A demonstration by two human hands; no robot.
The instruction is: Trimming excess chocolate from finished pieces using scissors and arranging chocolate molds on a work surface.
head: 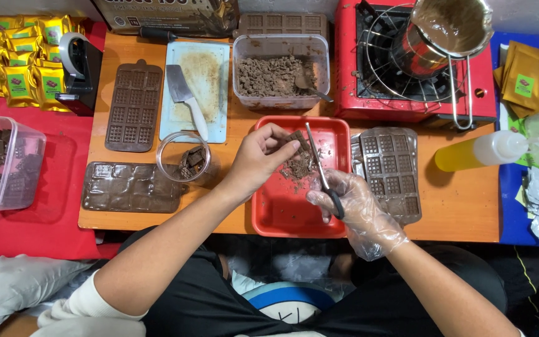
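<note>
Brown chocolate piece (294,140) is pinched in my left hand (258,159) over the red tray (274,209). At four o'clock from it, my gloved right hand (355,209) grips scissors (319,168), blades touching the chocolate; crumbs (296,167) lie below.

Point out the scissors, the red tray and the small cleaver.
scissors (317,159): head view, on the blades over the tray.
red tray (276,215): head view, on its bare floor near the lower left.
small cleaver (178,83): head view, on the blade lying on the cutting board.
</note>
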